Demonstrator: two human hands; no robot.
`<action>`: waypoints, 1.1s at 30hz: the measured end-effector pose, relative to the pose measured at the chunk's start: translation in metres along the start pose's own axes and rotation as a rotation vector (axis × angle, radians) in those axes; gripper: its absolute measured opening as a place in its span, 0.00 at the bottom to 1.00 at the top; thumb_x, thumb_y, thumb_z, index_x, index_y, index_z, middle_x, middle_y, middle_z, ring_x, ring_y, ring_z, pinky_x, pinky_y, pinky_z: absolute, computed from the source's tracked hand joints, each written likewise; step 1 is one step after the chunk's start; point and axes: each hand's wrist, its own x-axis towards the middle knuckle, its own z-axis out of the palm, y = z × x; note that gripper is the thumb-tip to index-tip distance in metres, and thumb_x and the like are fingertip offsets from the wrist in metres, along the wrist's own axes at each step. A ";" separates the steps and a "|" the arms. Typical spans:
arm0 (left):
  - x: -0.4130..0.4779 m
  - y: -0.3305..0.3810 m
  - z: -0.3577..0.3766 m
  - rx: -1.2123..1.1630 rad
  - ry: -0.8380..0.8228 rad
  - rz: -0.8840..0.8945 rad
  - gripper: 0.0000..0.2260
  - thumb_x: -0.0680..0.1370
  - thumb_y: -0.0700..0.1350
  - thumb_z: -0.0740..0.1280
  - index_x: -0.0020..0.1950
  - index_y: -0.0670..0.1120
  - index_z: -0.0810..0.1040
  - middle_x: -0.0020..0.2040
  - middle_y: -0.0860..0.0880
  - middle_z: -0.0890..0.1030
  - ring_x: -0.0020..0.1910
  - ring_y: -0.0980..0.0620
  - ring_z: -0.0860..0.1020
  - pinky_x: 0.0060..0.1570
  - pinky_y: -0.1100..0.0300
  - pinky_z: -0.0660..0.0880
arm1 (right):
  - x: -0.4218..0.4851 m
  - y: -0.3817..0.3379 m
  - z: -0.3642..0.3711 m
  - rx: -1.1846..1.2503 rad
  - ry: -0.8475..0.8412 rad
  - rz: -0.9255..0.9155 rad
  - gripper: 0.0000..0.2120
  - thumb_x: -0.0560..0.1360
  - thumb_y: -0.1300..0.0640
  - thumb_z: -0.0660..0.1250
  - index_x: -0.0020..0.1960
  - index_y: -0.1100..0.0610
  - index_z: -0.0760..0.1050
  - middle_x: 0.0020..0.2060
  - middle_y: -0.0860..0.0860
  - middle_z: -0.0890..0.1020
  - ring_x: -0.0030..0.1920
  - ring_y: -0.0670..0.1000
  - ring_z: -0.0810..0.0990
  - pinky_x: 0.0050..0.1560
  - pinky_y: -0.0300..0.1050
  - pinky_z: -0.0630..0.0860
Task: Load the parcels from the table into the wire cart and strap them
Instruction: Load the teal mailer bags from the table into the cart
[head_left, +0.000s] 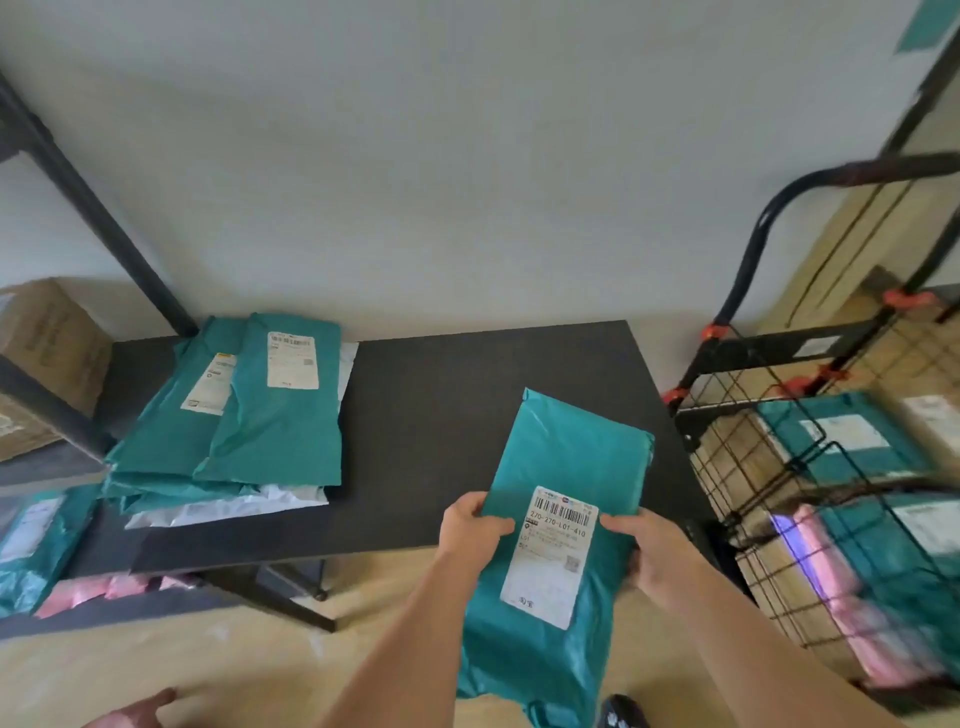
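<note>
I hold a teal parcel (566, 457) with a white barcode label over the front right edge of the black table (441, 415). My left hand (470, 525) grips its left edge and my right hand (649, 551) grips its right edge. A pile of teal and white parcels (260, 415) lies on the table's far left part. The black wire cart (737, 467) stands right of the table and contains teal parcels (841, 441) and pink parcels (831, 571). Its curved handle (769, 223) rises above it.
A black shelf frame (104, 218) stands at the left with a cardboard box (47, 338) on it. Teal parcels (31, 545) and pink parcels (93, 592) lie on a lower level. Part of another hand (135, 709) shows at the bottom left edge.
</note>
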 end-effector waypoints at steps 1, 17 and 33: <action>-0.003 0.004 0.013 0.031 -0.031 0.019 0.11 0.73 0.34 0.70 0.48 0.51 0.79 0.43 0.53 0.83 0.41 0.54 0.81 0.36 0.62 0.76 | -0.003 -0.001 -0.014 0.029 0.012 -0.007 0.15 0.73 0.70 0.68 0.59 0.60 0.76 0.56 0.57 0.81 0.58 0.60 0.78 0.59 0.60 0.74; -0.081 0.038 0.268 0.224 -0.269 0.115 0.14 0.73 0.36 0.70 0.57 0.46 0.79 0.44 0.52 0.82 0.38 0.56 0.82 0.31 0.64 0.76 | -0.038 -0.027 -0.273 0.287 0.177 -0.128 0.12 0.76 0.72 0.64 0.58 0.64 0.75 0.53 0.61 0.82 0.52 0.61 0.80 0.53 0.58 0.76; -0.135 0.035 0.475 0.283 -0.123 0.116 0.28 0.73 0.45 0.72 0.71 0.49 0.67 0.60 0.50 0.73 0.41 0.60 0.73 0.33 0.65 0.68 | -0.017 -0.083 -0.512 0.685 0.373 -0.190 0.17 0.76 0.69 0.68 0.61 0.55 0.75 0.56 0.53 0.80 0.55 0.56 0.79 0.62 0.57 0.75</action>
